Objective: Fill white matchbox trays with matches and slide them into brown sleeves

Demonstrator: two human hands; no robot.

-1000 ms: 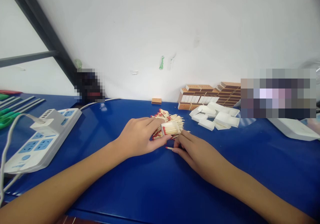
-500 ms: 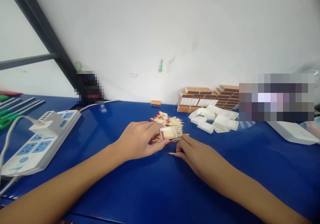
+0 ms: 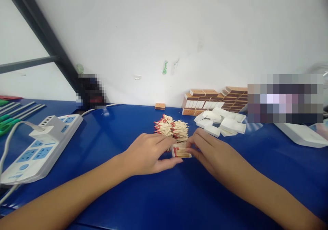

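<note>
My left hand (image 3: 155, 153) grips a small white matchbox tray (image 3: 190, 155) between thumb and fingers, just in front of the match pile. Several red-tipped matches (image 3: 181, 152) lie side by side in the tray, heads to the left. At the tray's right end, my right hand (image 3: 205, 148) has thumb and forefinger pinched over the opening, on a match whose stick is mostly hidden among the others. Behind both hands spreads a heap of loose matches (image 3: 176, 128) with red heads.
White empty trays (image 3: 212, 131) lie jumbled right of the heap. Stacked brown matchboxes (image 3: 196, 112) line the wall, and one single matchbox (image 3: 160, 106) stands farther left. A white power strip (image 3: 51, 154) with a cable occupies the left, near green-handled tools (image 3: 10, 122).
My left hand has brought the tray right and toward me, away from the heap. My right hand has carried its match up to the tray.
</note>
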